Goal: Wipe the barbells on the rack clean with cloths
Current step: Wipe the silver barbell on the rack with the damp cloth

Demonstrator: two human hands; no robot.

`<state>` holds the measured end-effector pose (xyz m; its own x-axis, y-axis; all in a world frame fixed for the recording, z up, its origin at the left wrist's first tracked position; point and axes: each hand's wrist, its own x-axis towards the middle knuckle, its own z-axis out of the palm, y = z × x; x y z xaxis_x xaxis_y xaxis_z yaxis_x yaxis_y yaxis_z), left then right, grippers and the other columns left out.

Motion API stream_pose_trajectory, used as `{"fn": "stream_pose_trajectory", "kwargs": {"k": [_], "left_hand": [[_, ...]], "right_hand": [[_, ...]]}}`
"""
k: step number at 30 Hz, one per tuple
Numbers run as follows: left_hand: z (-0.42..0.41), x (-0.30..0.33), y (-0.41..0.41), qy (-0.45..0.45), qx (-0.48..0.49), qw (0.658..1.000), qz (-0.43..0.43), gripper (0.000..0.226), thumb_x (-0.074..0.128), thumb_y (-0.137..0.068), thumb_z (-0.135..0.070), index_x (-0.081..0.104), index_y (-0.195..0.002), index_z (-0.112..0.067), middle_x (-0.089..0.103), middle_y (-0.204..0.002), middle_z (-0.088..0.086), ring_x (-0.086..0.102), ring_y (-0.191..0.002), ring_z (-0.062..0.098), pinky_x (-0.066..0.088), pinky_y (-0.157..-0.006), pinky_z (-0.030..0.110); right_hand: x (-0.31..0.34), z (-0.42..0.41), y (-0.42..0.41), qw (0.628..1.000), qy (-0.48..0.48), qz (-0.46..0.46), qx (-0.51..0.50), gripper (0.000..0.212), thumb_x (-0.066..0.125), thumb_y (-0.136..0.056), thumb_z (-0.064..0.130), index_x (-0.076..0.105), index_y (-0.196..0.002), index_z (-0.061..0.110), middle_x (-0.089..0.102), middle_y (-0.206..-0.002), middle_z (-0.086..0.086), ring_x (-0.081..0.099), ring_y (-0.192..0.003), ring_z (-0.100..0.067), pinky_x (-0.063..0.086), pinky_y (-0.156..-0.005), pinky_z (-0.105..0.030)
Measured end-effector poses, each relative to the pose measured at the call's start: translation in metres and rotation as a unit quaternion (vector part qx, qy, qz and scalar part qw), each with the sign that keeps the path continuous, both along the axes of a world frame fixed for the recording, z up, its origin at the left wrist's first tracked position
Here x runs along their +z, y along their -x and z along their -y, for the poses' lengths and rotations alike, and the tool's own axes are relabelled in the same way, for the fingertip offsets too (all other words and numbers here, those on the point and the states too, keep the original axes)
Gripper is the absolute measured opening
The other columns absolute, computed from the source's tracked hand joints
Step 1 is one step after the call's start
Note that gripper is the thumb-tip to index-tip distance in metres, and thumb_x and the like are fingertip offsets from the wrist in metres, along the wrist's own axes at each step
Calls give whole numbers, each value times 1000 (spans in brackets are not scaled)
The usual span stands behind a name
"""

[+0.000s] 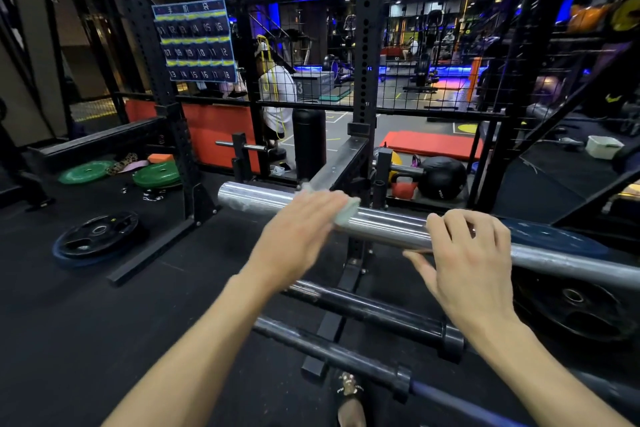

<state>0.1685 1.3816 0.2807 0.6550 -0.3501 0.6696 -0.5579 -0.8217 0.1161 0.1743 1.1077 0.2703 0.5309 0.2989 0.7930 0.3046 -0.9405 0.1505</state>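
Head camera looks down at a tall black metal rack (pixel 367 87) with round holes, standing just past both hands. A long shiny silver barbell (pixel 391 224) lies across it, under the hands. Two dark barbells (pixel 374 314) sit lower, below the wrists. A black round weight plate (pixel 98 236) lies on the floor, far to the left of the left hand. The right hand (pixel 467 263) curls around the silver bar. The left hand (pixel 298 236) is flat, fingers straight, pressing a small white cloth (pixel 346 211) on the bar, a bit blurry.
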Motion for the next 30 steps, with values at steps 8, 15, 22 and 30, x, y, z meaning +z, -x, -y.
{"fn": "stream_pose_trajectory", "kwargs": {"k": [8,15,22,30], "left_hand": [[5,74,12,336,64,929,-142,25,58,-98,-13,74,-106,-30,72,-83,-11,61,-76,5,46,-70,22],[8,105,-7,611,-61,654,-442,11,55,-98,-11,65,-100,-5,65,-90,8,63,-76,19,54,-75,34],[9,90,-10,585,-31,679,-444,24,60,-99,-21,72,-85,-5,71,-80,8,69,-72,19,55,-77,39],[21,94,-18,188,216,939,-189,21,77,-80,-14,74,-97,-25,70,-90,-10,64,-85,12,44,-70,24]], "right_hand": [[0,-4,0,1000,-4,-8,-6,50,82,-77,44,58,-103,8,56,-99,-9,49,-101,-34,39,-92,-48],[0,-4,3,1000,-12,-13,-8,49,81,-78,44,58,-102,8,55,-99,-9,49,-101,-34,40,-93,-48],[1,-5,4,1000,-18,-23,-12,49,79,-79,44,58,-105,8,56,-101,-9,50,-104,-34,40,-95,-48],[1,-7,5,999,-21,-33,-19,49,80,-78,44,59,-105,8,55,-102,-9,50,-105,-34,40,-96,-48]]}}
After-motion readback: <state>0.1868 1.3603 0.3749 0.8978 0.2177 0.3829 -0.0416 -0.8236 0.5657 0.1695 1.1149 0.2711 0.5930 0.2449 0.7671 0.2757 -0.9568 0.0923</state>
